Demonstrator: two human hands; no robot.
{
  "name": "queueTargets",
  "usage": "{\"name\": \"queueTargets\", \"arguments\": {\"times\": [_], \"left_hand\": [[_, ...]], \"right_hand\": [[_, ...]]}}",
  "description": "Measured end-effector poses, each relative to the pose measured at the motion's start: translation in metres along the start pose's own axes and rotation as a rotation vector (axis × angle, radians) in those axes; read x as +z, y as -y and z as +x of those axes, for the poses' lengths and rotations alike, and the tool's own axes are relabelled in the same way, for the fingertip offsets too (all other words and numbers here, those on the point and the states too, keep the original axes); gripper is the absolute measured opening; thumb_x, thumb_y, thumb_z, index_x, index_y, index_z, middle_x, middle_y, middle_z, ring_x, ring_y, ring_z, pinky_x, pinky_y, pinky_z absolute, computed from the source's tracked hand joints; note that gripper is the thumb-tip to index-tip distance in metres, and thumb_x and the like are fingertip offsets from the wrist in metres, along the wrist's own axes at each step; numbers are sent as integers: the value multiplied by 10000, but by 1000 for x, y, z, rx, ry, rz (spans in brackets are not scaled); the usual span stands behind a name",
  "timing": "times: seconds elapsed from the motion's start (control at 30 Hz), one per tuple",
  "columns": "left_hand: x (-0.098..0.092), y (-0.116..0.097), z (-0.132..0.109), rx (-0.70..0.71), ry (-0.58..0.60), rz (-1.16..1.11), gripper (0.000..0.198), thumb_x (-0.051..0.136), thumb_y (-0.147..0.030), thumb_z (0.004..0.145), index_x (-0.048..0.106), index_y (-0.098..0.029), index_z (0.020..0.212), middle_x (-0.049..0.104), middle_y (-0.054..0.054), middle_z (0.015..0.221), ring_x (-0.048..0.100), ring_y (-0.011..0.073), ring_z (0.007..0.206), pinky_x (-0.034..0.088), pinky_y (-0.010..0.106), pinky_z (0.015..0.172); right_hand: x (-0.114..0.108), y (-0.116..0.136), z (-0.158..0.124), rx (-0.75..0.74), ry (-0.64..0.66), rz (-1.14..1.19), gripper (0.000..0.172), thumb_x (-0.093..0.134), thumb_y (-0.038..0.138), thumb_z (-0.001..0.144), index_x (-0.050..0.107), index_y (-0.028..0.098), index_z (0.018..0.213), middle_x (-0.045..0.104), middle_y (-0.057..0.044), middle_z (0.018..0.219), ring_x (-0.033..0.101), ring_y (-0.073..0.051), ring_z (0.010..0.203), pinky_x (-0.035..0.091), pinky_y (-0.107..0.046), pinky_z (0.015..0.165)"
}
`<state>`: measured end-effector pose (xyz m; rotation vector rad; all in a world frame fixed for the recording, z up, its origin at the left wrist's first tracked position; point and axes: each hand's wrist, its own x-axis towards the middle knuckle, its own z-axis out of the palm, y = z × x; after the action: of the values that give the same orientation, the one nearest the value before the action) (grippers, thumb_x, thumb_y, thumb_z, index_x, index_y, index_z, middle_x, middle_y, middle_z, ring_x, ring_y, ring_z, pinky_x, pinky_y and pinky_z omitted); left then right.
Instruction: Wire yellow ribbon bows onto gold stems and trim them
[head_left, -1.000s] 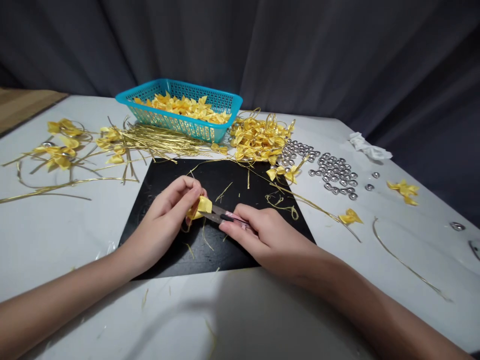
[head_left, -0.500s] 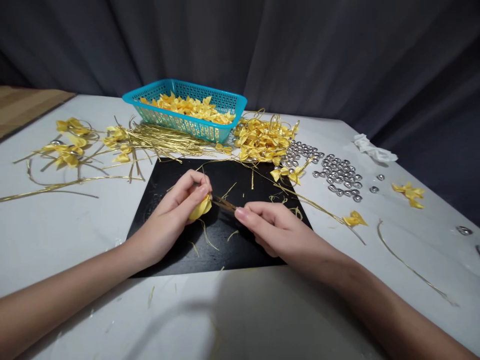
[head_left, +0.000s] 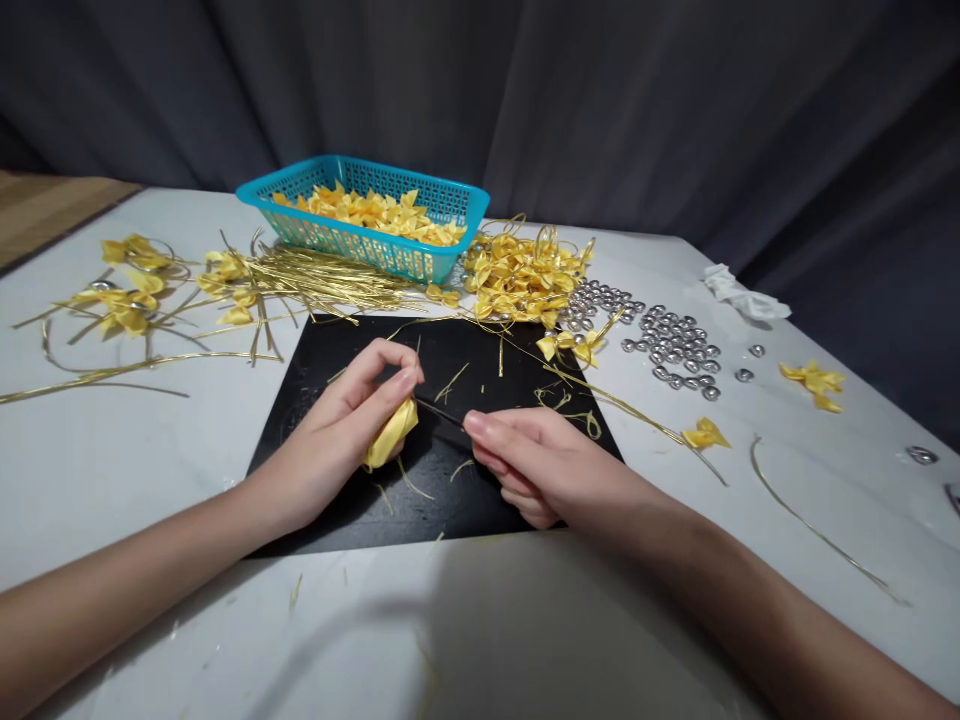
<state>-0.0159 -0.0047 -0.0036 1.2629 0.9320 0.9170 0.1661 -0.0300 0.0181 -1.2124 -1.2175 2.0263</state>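
Note:
My left hand is closed in a pinch around a yellow satin ribbon bow, which hangs partly below the thumb. A thin cord, dark in this light, runs from the bow to my right hand. The thumb and forefinger of that hand are pressed together on the cord, the other fingers curled under. Its end is hidden in the grip. Both hands are above a black mat strewn with gold cord snippets.
Behind the mat stands a turquoise basket of yellow bows. Before it lie gold cords, with a pile of bows at its right. Silver beads, a crumpled white piece and loose bows are farther right.
The cord between my hands has narrowed from a wider, brownish strand to a thin line. My right fingers have curled in more, and the bow has turned downward in my left hand.

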Motion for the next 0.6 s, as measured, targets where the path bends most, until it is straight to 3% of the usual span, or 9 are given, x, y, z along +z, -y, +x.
{"name": "queueTargets", "arguments": {"times": [0.6], "left_hand": [[-1,0,0,-19,45,-7,190,534,-419,868,448,-250,850,401,-67,602,369,62,454,322,124,394]], "right_hand": [[1,4,-3,27,17,-76,448,492,483,892,301,208,594,199,133,395,122,-29,333,125,-154,307]]}}
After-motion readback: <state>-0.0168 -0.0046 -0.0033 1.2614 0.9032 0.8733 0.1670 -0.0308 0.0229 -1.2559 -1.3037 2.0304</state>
